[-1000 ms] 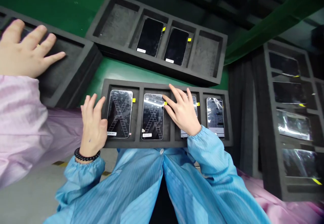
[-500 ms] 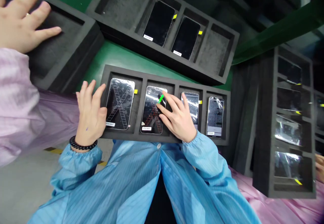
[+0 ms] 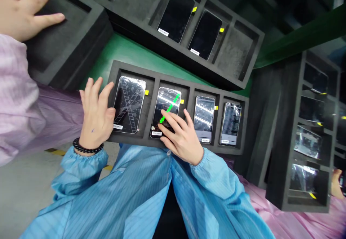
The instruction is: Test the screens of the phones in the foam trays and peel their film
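In front of me lies a dark foam tray (image 3: 153, 111) with several smartphones in its compartments. My right hand (image 3: 181, 133) is over the second smartphone (image 3: 158, 132) from the left, fingers spread, a fingertip at its screen. A green diagonal trace runs there from upper right to the fingertip. My left hand (image 3: 97, 111) is open at the tray's left end, beside the leftmost smartphone (image 3: 129, 105), whose screen shows a crossed ladder pattern. The third smartphone (image 3: 204, 120) and the rightmost smartphone (image 3: 230, 123) display lines of text.
Behind stands another foam tray (image 3: 186, 49) with two dark phones. At right, a foam tray (image 3: 286, 167) holds several film-wrapped phones. Upper left, a co-worker's hand (image 3: 24, 12) in a pink sleeve rests over another foam tray (image 3: 81, 44). The work surface (image 3: 121, 51) is green.
My right hand has slid down and left across the second smartphone's screen, and the green trace has lengthened with it. My left hand keeps its place at the tray's end.
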Demonstrator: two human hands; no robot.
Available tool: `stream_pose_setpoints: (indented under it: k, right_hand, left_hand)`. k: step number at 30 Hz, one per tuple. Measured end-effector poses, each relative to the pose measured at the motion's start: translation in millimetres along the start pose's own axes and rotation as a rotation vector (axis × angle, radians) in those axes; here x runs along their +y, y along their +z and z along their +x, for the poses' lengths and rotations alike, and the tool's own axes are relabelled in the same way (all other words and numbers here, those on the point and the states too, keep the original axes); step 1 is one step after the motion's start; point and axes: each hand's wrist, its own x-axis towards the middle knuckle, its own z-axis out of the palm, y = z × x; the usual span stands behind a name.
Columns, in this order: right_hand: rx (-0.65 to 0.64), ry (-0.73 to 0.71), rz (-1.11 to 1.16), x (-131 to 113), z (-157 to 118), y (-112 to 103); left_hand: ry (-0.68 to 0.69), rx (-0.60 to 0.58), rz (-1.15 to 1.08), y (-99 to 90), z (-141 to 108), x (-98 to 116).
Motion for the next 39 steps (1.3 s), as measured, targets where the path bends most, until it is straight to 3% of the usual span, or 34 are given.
stream_pose_setpoints:
  k: [9,13,16,19,24,26,29,33,39]
  right_hand:
    - [-0.079,-0.093,0.158,-20.0,-3.5,10.2]
    - [-0.095,-0.08,0.353,-8.2,5.4,-0.9]
    - [-0.03,-0.011,0.429,8.2,19.9,-17.0]
    - [0.063,0.084,0.346,19.6,32.1,-26.8]
    - [0.002,-0.123,0.2,16.9,25.0,-13.8]
    - [-0.002,-0.136,0.161,16.3,18.7,-8.1]
    - [0.042,-0.021,0.055,22.9,20.8,-8.1]
    - [0.076,0.136,-0.099,37.8,48.1,-11.4]
    - [0.055,0.116,-0.17,46.1,79.9,-0.8]
  left_hand:
    - [-0.004,-0.007,0.024,0.1,-0.2,1.6]
    - [-0.003,-0.007,0.023,0.5,0.0,2.2]
    - [-0.004,0.001,0.02,-0.3,-0.2,2.8]
    - [-0.01,0.01,0.019,-1.1,-0.9,3.1]
    - [-0.02,0.019,0.012,-0.9,-1.4,3.7]
    - [-0.024,0.013,0.01,-0.6,-1.1,3.9]
    - [-0.018,0.008,0.005,-0.1,-0.4,3.9]
    - [-0.006,0.009,-0.001,0.6,0.1,3.8]
    - [-0.009,0.025,-0.003,0.4,-1.2,5.9]
